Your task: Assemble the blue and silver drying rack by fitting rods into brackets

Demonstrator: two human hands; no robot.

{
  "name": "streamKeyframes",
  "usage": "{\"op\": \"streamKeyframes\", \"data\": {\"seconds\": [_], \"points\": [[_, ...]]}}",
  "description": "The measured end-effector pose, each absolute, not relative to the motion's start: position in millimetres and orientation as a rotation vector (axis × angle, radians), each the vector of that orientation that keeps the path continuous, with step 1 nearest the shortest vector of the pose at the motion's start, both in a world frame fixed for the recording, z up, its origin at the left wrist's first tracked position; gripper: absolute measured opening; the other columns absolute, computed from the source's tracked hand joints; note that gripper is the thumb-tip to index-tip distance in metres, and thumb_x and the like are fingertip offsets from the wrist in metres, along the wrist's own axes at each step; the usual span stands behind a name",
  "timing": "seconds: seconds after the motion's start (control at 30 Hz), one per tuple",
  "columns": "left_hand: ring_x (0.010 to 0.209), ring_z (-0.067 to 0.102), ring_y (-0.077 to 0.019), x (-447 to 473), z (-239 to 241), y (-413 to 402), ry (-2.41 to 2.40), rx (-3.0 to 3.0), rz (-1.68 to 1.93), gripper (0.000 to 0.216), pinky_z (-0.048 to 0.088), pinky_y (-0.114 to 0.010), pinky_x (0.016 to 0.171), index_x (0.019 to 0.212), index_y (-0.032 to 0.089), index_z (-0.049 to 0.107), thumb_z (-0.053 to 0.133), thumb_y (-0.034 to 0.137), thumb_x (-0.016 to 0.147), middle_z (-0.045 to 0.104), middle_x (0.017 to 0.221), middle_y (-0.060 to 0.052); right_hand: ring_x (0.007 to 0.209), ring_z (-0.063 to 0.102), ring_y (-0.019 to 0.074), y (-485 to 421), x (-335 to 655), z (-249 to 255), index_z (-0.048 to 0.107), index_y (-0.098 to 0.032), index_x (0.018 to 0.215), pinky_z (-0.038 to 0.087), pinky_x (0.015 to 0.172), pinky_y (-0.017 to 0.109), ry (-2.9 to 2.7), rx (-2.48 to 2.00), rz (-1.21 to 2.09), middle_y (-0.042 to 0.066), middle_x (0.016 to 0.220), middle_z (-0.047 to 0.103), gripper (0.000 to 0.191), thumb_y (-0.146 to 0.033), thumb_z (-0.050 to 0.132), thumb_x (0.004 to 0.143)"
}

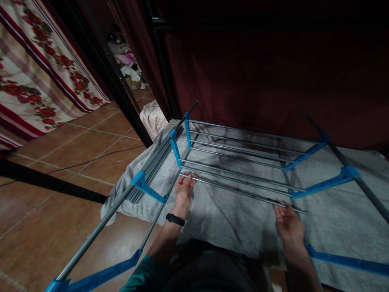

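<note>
A thin grey metal rod (231,188) lies crosswise between my two hands. My left hand (183,188) pinches it near its left end, close to the frame's side rail. Near the other end, my right hand (288,221) has its fingers curled under the rod, palm up. Beyond it, several similar rods span the rack frame (114,206), which is made of grey tubes. Blue plastic brackets (148,190) join the tubes on both sides. The bracket (328,183) on the right stands just past my right hand.
Grey cloth (219,223) covers the surface under the rack. A bundle of loose tubes (158,164) lies at the left. Black metal posts (121,89) rise behind, before a dark red curtain (243,89). A cable (91,162) crosses the tiled floor (88,142).
</note>
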State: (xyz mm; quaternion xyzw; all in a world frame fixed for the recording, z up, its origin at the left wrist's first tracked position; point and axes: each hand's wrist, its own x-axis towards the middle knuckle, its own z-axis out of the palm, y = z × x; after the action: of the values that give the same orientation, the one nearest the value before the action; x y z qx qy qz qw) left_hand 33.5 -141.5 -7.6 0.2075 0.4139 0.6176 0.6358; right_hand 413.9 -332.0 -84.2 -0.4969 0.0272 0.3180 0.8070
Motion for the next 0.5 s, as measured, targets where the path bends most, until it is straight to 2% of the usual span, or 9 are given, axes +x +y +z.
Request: {"op": "streamKeyframes", "data": {"seconds": [0.3,0.5], "points": [[0.081,0.075,-0.0149,46,-3,-147,0.963,0.413,1.320,0.029,0.060,-0.025,0.077,0.097,0.016,0.067,0.086,0.015,0.074,0.078,0.090,-0.006,0.096,0.072,0.0131,-331,415,-86,0.071,-0.021,0.087,0.063,0.087,0.025,0.069,-1.029,0.700,0.001,0.097,0.072,0.019,-0.011,0.073,0.071],[0.077,0.075,-0.0136,55,-4,-151,0.967,0.424,1.274,0.032,0.060,-0.024,0.075,0.098,0.017,0.067,0.088,0.016,0.073,0.078,0.088,-0.005,0.097,0.072,0.0133,-330,411,-82,0.071,-0.020,0.088,0.061,0.096,0.028,0.038,-1.055,0.709,0.002,0.101,0.071,0.017,-0.014,0.073,0.073]]}}
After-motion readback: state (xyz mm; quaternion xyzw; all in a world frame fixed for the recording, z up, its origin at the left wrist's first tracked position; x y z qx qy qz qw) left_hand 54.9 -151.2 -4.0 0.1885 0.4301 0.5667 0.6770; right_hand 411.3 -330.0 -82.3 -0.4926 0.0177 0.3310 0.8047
